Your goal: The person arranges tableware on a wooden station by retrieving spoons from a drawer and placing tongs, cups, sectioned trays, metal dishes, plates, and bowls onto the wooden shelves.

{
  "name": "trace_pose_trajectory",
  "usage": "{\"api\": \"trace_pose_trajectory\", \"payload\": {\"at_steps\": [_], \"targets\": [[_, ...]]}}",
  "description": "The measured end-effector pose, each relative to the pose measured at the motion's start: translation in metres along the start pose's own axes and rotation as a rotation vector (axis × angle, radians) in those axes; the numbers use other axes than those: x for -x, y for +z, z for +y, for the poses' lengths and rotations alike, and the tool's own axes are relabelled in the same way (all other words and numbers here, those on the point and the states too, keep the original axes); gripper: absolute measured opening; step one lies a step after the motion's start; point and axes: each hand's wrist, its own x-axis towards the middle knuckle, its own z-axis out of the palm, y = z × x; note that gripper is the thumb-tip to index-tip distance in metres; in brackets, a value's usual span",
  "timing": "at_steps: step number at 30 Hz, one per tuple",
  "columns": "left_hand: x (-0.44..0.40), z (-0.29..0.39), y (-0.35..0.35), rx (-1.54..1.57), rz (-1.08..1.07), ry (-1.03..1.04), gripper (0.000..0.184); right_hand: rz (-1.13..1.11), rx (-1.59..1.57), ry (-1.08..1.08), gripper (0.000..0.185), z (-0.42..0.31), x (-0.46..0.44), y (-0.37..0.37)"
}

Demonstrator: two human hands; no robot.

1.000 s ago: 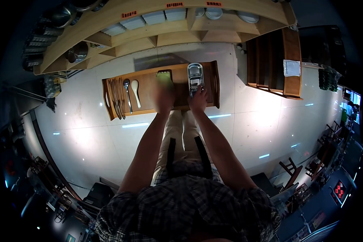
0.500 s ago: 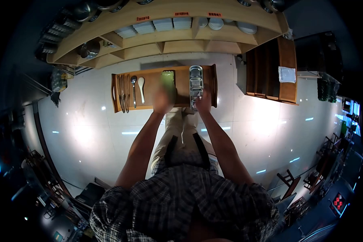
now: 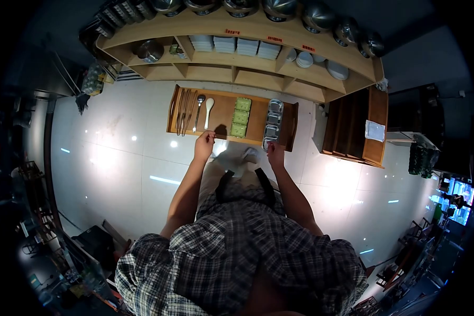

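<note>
A brown wooden serving tray (image 3: 224, 134) with side handles lies in front of me. My left hand (image 3: 204, 145) is just off its near edge, fingers curled in and nothing seen in them. On the tray, nearest that hand, are a white spoon (image 3: 209, 113), a metal spoon (image 3: 198, 113) and several chopsticks (image 3: 184, 113). A green three-compartment dish (image 3: 240, 117) lies flat right of them. My right hand (image 3: 275, 154) is at the near end of a steel divided dish (image 3: 273, 120). Its fingers look slightly apart; whether they touch the dish I cannot tell.
A wooden shelf unit (image 3: 226, 73) runs behind the tray, with white dishes (image 3: 247, 46) inside and steel bowls (image 3: 279, 8) on top. A dark wooden cabinet (image 3: 347, 131) stands at the right, a white sheet (image 3: 374, 130) on it. Pale glossy floor (image 3: 126, 158) lies around.
My left hand has let go of the green dish and drawn back left and towards me. My right hand has pulled back slightly at the steel dish. The view has shifted.
</note>
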Motion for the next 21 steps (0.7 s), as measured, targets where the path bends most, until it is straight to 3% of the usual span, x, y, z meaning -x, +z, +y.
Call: {"api": "trace_pose_trajectory", "payload": {"at_steps": [6,8,12,14,16,19,21], "targets": [[-0.007,-0.058,-0.049,0.073,-0.042,-0.039,0.014,-0.034,-0.032,0.031,0.019,-0.047,0.008,0.055],[-0.01,-0.073,-0.081,0.085,-0.046,-0.031,0.014,0.047,0.072,-0.094,0.018,-0.048,0.011,0.092],[-0.014,-0.096,-0.166,0.088,-0.092,-0.07,0.015,0.109,-0.064,0.017,0.018,-0.072,0.037,0.161],[-0.02,-0.11,-0.209,-0.071,-0.07,0.0,0.014,0.116,-0.131,0.098,0.019,-0.087,0.053,0.195],[-0.029,-0.114,-0.245,-0.065,-0.06,-0.014,0.015,0.216,-0.185,-0.117,0.021,-0.077,0.056,0.233],[-0.037,-0.116,-0.286,-0.135,-0.068,0.02,0.017,0.105,-0.225,0.07,0.028,-0.148,0.078,0.233],[-0.045,-0.127,-0.297,-0.112,-0.051,0.025,0.017,0.12,-0.246,0.029,0.028,-0.164,0.078,0.237]]}}
